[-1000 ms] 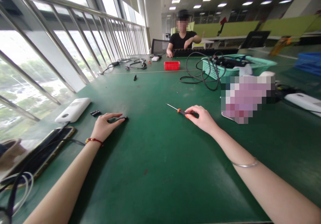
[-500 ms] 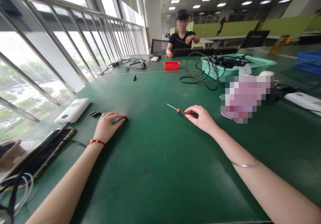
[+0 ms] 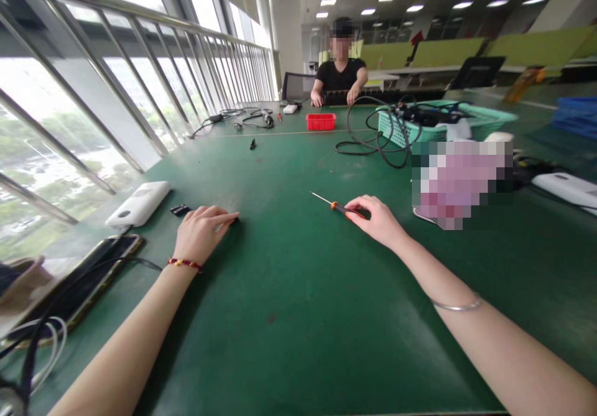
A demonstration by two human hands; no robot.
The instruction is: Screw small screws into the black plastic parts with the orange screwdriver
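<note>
My left hand (image 3: 203,229) rests on the green table (image 3: 280,291), its thumb and fingers pinched on a small black piece (image 3: 236,218). Most of that piece is hidden by the fingers, so its kind does not show. Just left of this hand lies another small black part (image 3: 180,209). My right hand (image 3: 377,220) is closed round the black and orange handle of a screwdriver (image 3: 341,208). The screwdriver lies low over the table, its thin metal shaft pointing away and to the left; I cannot tell whether it touches the surface.
A white power bank (image 3: 138,204) and a phone (image 3: 88,285) with cables lie at left. Farther off are a red bin (image 3: 321,122), a teal basket (image 3: 448,133) with black cables, and a small black piece (image 3: 252,145). A pixelated item (image 3: 459,183) lies right. A person (image 3: 342,74) sits opposite.
My left fingers have shifted slightly and cover more of the small black piece. My right hand keeps its hold on the screwdriver. The person opposite has lowered one hand to the black object there.
</note>
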